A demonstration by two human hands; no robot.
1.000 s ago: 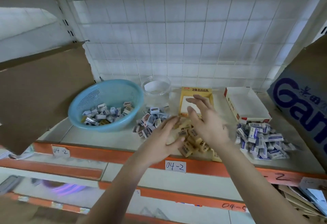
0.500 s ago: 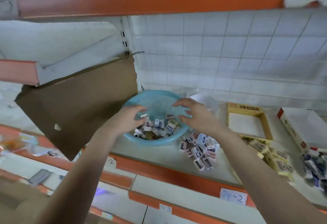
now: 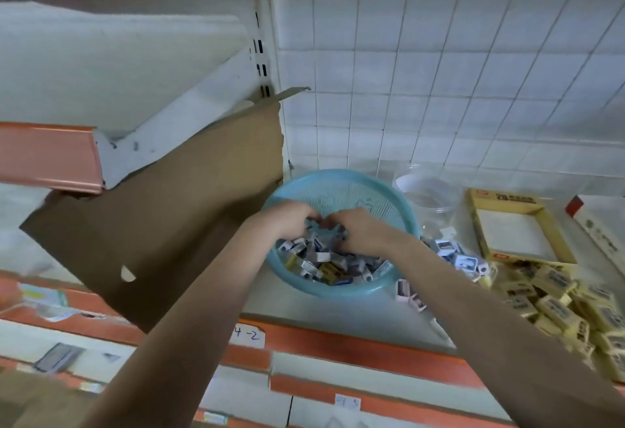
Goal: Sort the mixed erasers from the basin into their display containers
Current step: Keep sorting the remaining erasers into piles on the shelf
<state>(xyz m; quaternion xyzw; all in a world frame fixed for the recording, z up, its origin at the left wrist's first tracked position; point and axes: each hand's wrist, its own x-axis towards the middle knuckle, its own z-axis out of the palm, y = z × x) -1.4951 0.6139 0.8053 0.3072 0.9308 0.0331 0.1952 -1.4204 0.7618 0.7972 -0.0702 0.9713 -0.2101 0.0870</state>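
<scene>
Left grip (image 3: 287,221): inside the basin (image 3: 404,214), back of the hand up, fingers curled down into the erasers (image 3: 321,263). The fingertips are hidden, so I cannot tell whether it has hold of any.
Right grip (image 3: 356,229): also in the basin, just beside the left, the knuckles nearly touching. Fingers are bent down into the same heap; whether anything is held cannot be told.
Basin: blue, round, with a mesh wall, on the shelf (image 3: 338,314) near its front edge, below the tiled wall (image 3: 439,89).
Erasers: a mixed heap of small sleeved blocks, mostly white and blue with a few yellow, lying in the near half of the basin.
Jar (image 3: 427,190): clear, behind and right of the basin.
Sorted white pile (image 3: 456,258): on the shelf just right of the basin.
Yellow box (image 3: 504,198): open, right of the jar, with a white bottom.
Yellow pile (image 3: 554,299): in front of the yellow box, running to the right edge.
Red box (image 3: 603,224): red and white, at the far right, partly cut off.
Cardboard (image 3: 176,224): a brown sheet leaning left of the basin.
Tag (image 3: 247,334): on the orange shelf edge, handwritten "4-2".
</scene>
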